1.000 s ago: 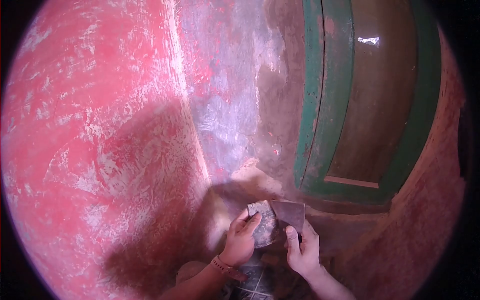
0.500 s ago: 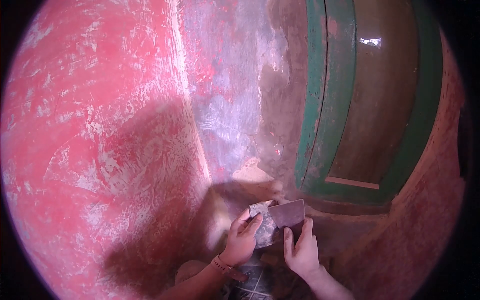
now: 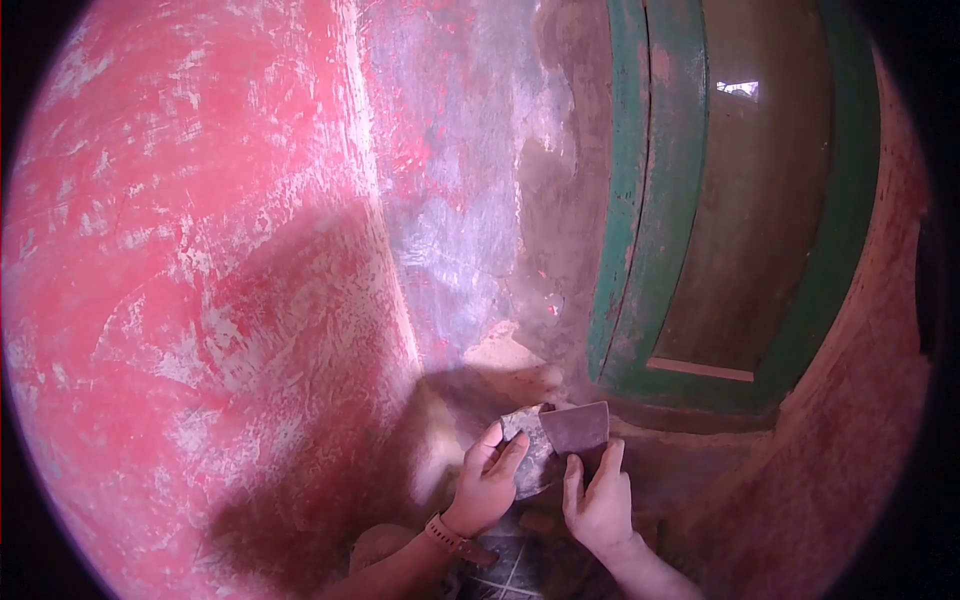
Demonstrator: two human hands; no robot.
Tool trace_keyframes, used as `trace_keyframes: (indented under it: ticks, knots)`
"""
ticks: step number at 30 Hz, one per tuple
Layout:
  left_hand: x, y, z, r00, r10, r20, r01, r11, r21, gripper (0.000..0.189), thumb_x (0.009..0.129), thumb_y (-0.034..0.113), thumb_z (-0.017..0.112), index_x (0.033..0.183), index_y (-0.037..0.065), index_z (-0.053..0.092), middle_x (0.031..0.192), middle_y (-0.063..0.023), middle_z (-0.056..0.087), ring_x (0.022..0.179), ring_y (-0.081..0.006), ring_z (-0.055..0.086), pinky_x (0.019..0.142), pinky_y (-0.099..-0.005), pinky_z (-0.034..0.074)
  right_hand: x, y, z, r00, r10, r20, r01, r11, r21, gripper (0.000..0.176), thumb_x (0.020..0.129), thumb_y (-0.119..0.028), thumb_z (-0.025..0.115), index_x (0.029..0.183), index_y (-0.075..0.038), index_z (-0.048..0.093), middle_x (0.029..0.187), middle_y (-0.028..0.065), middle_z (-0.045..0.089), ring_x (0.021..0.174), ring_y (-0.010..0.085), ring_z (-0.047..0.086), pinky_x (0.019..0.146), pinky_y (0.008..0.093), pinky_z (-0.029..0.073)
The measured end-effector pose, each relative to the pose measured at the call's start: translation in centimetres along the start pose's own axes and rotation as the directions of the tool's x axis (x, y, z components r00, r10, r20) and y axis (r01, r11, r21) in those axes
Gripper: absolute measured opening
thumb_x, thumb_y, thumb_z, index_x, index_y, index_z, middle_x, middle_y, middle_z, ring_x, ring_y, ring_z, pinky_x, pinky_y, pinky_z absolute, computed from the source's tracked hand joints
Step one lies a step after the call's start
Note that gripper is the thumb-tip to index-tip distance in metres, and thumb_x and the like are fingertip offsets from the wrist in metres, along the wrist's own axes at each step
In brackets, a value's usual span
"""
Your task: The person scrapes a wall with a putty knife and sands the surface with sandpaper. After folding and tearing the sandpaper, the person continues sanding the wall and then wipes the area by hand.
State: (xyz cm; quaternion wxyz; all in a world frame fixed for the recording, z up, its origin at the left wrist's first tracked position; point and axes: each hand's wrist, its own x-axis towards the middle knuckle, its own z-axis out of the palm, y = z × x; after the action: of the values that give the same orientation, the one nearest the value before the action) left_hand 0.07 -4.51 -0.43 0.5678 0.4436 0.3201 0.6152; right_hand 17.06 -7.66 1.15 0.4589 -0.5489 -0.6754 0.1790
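Note:
Low in the head view, my left hand [image 3: 487,482] grips a mottled grey-white flat piece [image 3: 530,440] between thumb and fingers; a banded strap circles that wrist. My right hand [image 3: 601,500] pinches the lower edge of a dark flat rectangular plate [image 3: 577,427], thumb in front. The plate's left side overlaps or meets the mottled piece near its upper right; whether they touch I cannot tell. Both pieces are held up in front of the wall's lower corner.
A scraped red wall [image 3: 220,240] fills the left and meets a patchy grey-purple wall [image 3: 460,200]. Green framing [image 3: 675,200] surrounds a brown panel [image 3: 755,200] on the right. Dark floor tiles [image 3: 512,570] show below my hands.
The dark plate and my right hand have tilted and shifted very slightly. My left hand keeps its hold on the mottled piece. The view has moved a little.

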Motion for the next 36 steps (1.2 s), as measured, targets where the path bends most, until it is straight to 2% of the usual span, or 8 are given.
trace_keyframes:
  ticks: [4, 10, 14, 17, 20, 23, 29, 36]
  knots:
    - [-0.1, 0.4, 0.0, 1.0, 0.018, -0.011, -0.018, 1.0, 0.015, 0.033, 0.113, 0.011, 0.057, 0.144, 0.001, 0.06, 0.126, -0.004, 0.071, 0.113, -0.0087, 0.065, 0.099, -0.0263, 0.052, 0.0, 0.9, 0.3, 0.996, -0.078, -0.037, 0.076, 0.996, -0.04, 0.032, 0.101, -0.015, 0.067, 0.114, 0.006, 0.047, 0.07, 0.0278, 0.063, 0.065, 0.0516, 0.066, 0.054, 0.0575, 0.051]
    - [0.1, 1.0, 0.8, 0.997, 0.027, -0.077, -0.036, 0.993, -0.114, 0.036, 0.113, 0.011, 0.057, 0.147, 0.002, 0.057, 0.124, -0.0035, 0.071, 0.109, -0.0076, 0.065, 0.096, -0.0249, 0.052, 0.9, 0.2, -1.2, 0.924, -0.357, -0.135, 0.353, 0.934, -0.053, 0.02, 0.09, 0.002, 0.069, 0.105, 0.0, 0.056, 0.091, 0.0204, 0.065, 0.078, 0.0428, 0.068, 0.065, 0.0432, 0.055]
    - [0.4, -0.2, -0.3, 0.996, -0.023, -0.081, 0.02, 0.999, -0.034, 0.037, 0.112, 0.009, 0.057, 0.148, 0.001, 0.057, 0.127, -0.0056, 0.071, 0.111, -0.0102, 0.066, 0.097, -0.0269, 0.053, -0.3, -0.5, -0.3, 0.962, -0.27, -0.05, 0.268, 0.963, -0.043, 0.028, 0.085, 0.002, 0.071, 0.111, -0.003, 0.062, 0.101, 0.0198, 0.066, 0.089, 0.0424, 0.07, 0.071, 0.0449, 0.058]
    - [0.2, 0.4, 0.0, 0.998, -0.024, -0.061, 0.023, 1.0, -0.017, 0.038, 0.11, 0.005, 0.055, 0.148, 0.001, 0.056, 0.133, -0.0098, 0.07, 0.117, -0.0155, 0.068, 0.104, -0.0319, 0.054, 0.2, -0.7, -0.7, 0.928, -0.371, 0.012, 0.37, 0.922, -0.116, 0.046, 0.08, -0.007, 0.078, 0.125, -0.012, 0.067, 0.113, 0.0129, 0.066, 0.091, 0.0348, 0.073, 0.07, 0.0427, 0.062]
    - [0.4, 0.4, 0.2, 0.998, -0.008, -0.059, 0.005, 0.999, -0.039, 0.037, 0.11, 0.004, 0.055, 0.147, 0.0, 0.057, 0.132, -0.0101, 0.071, 0.117, -0.0163, 0.068, 0.105, -0.0324, 0.054, 0.0, 0.2, -0.5, 0.938, -0.346, 0.038, 0.348, 0.929, -0.125, 0.055, 0.079, -0.013, 0.082, 0.133, -0.016, 0.068, 0.116, 0.0103, 0.065, 0.091, 0.0337, 0.074, 0.071, 0.0421, 0.063]
    - [0.5, 0.3, 0.2, 0.994, 0.031, -0.104, -0.037, 0.998, -0.058, 0.036, 0.11, 0.004, 0.054, 0.145, -0.002, 0.057, 0.131, -0.0107, 0.071, 0.116, -0.0179, 0.069, 0.105, -0.0335, 0.054, 0.1, -1.3, -1.2, 0.949, -0.315, 0.035, 0.316, 0.947, -0.063, 0.042, 0.085, -0.02, 0.086, 0.122, -0.006, 0.072, 0.105, 0.0168, 0.066, 0.094, 0.0359, 0.072, 0.075, 0.0417, 0.061]
    - [0.7, 1.1, 0.3, 0.987, -0.007, -0.163, -0.036, 0.965, -0.259, 0.03, 0.109, 0.007, 0.056, 0.137, -0.002, 0.062, 0.127, -0.011, 0.072, 0.115, -0.0205, 0.07, 0.103, -0.0362, 0.055, 0.3, -1.1, -1.3, 0.941, -0.337, 0.021, 0.337, 0.942, 0.002, 0.061, 0.084, -0.049, 0.086, 0.122, -0.003, 0.072, 0.105, 0.0172, 0.066, 0.092, 0.0354, 0.072, 0.077, 0.0422, 0.061]
    - [0.7, 0.3, 0.1, 0.985, -0.017, -0.174, -0.026, 0.97, -0.243, 0.029, 0.109, 0.012, 0.06, 0.135, 0.0, 0.064, 0.126, -0.01, 0.072, 0.113, -0.0205, 0.071, 0.101, -0.0375, 0.056, 0.2, -1.1, -1.2, 0.937, -0.343, 0.065, 0.346, 0.936, -0.058, 0.07, 0.079, -0.058, 0.088, 0.122, -0.004, 0.073, 0.105, 0.0157, 0.067, 0.092, 0.0341, 0.072, 0.077, 0.0419, 0.061]
